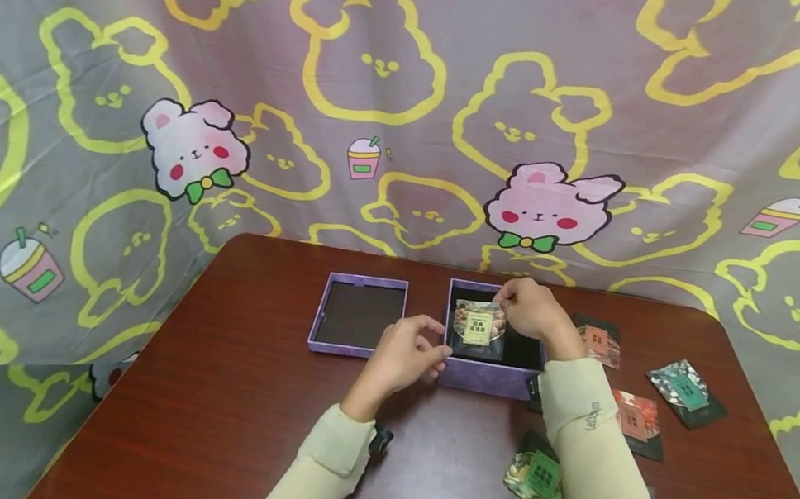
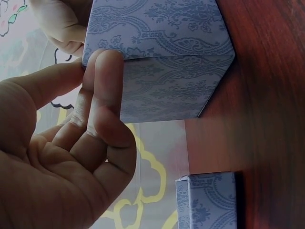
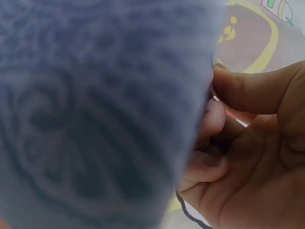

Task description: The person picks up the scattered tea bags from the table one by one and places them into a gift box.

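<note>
A purple patterned box (image 1: pixel 485 378) with a black inside stands open at the table's far side. In its left part a flat sachet (image 1: pixel 477 330) with a yellow label and brown picture shows, its top leaning up near the rim. My right hand (image 1: pixel 531 307) pinches the sachet's upper right corner between thumb and fingers. At the box's front left corner my left hand (image 1: pixel 405 354) grips the wall, fingers on the patterned side (image 2: pixel 157 33) and thumb at the rim. The box wall hides the sachet in the right wrist view.
Left of the box the shallow lid (image 1: pixel 361 320) lies inside up. To the right are several flat sachets: a green one (image 1: pixel 537 476), a teal one (image 1: pixel 685 393) and red ones, one (image 1: pixel 637 424) partly beneath the right sleeve. A patterned curtain (image 1: pixel 416 118) hangs behind the table.
</note>
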{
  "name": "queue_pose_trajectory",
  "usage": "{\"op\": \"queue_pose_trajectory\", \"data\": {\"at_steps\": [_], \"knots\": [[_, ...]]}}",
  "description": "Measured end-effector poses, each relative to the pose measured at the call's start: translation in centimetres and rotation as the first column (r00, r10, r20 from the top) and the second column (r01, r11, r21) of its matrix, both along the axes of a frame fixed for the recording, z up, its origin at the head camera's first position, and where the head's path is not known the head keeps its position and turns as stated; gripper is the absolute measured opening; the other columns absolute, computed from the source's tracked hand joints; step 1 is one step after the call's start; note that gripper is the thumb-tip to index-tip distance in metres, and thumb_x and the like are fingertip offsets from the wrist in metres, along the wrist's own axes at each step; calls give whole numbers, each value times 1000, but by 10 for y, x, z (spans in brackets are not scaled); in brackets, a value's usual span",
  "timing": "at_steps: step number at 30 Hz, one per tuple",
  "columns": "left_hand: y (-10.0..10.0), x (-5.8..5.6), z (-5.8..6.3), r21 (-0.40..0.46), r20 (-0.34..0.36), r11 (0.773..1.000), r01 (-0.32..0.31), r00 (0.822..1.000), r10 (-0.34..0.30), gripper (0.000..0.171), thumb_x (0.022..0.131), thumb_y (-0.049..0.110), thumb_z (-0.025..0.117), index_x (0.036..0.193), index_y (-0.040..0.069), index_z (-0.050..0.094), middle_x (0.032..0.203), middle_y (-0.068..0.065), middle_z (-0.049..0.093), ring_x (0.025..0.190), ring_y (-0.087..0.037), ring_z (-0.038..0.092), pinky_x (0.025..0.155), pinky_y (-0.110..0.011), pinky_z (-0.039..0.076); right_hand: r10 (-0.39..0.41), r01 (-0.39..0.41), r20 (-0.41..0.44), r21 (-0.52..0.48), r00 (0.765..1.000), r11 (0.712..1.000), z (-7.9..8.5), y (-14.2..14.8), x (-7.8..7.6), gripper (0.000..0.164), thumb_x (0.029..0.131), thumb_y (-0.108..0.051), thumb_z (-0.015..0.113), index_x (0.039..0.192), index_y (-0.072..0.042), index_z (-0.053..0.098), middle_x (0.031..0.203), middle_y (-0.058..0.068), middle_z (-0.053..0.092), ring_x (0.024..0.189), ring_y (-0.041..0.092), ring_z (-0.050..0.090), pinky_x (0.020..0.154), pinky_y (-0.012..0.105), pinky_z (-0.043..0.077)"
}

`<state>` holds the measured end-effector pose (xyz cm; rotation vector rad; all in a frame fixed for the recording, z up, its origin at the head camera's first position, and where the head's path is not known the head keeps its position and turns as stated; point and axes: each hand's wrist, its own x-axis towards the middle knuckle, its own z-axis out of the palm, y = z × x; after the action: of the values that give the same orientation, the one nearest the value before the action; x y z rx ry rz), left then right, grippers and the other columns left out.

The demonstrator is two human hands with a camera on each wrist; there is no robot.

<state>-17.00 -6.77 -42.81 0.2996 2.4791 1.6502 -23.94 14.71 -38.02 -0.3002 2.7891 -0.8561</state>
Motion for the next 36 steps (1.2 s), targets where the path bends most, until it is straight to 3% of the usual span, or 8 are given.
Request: {"op": "queue_pose_trajectory", "data": {"at_steps": [13, 18, 31, 36], "knots": [[1, 0, 1, 21, 4, 1000, -8, 1000, 8, 34, 82, 12, 69, 111, 0, 57, 59, -5, 64, 55, -33, 64, 51, -44, 55, 20, -20, -3, 73, 1000, 997, -8, -8, 2, 22, 86, -2, 45, 94, -4, 65, 90, 7, 62, 82, 25, 52, 66, 34, 46], [1, 0, 1, 20, 3, 1000, -10, 1000, 10, 33, 81, 12, 70, 110, 0, 57, 59, -5, 64, 55, -33, 64, 51, -44, 55, 18, -17, -6, 79, 1000, 997, -8, -10, 2, 21, 85, 0, 46, 93, -4, 65, 86, 7, 61, 75, 24, 52, 61, 32, 44], [2, 1, -1, 30, 4, 1000, -6, 1000, 6, 33, 82, 10, 69, 110, -1, 57, 59, -7, 64, 56, -35, 64, 52, -47, 54, 5, -12, 47, 155, 999, 988, -12, -19, 8, 14, 86, -7, 52, 95, -7, 63, 84, 5, 58, 74, 22, 53, 57, 34, 45], [1, 1, 0, 21, -5, 1000, -8, 1000, 9, 30, 82, 10, 69, 108, 1, 58, 59, -6, 64, 56, -34, 64, 49, -40, 55, 7, -16, 50, 181, 999, 983, -12, -21, 11, 14, 85, -9, 54, 96, -8, 63, 86, 5, 59, 75, 23, 53, 57, 36, 45]]}}
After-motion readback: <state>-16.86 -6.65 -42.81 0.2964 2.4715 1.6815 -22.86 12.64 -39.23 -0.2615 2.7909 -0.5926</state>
